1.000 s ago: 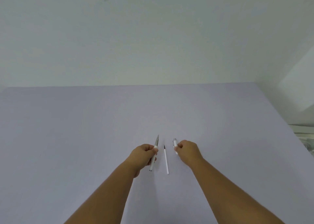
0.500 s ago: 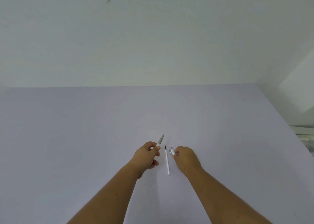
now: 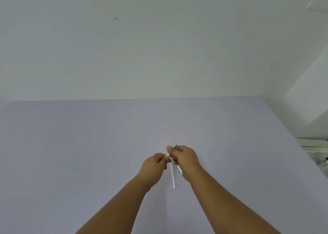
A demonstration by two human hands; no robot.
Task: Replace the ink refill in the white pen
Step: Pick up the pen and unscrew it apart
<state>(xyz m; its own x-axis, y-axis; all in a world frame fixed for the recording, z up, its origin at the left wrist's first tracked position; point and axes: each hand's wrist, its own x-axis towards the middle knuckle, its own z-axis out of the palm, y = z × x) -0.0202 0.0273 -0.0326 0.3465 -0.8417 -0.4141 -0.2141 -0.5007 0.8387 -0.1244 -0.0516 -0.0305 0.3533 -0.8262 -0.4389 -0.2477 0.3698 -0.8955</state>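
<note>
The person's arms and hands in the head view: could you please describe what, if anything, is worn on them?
Nothing is worn that shows. Both forearms are bare from the bottom edge of the picture up to the wrists, with no sleeves. The left hand and the right hand have no gloves, and no watch, bracelet or ring can be seen.

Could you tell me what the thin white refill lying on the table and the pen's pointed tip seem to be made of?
Refill: probably plastic, since it is a plain matte white tube. Pen tip: grey and slightly shiny, so perhaps metal, but too small to tell. Table: smooth, matte, pale lilac; its material is unclear.
</note>
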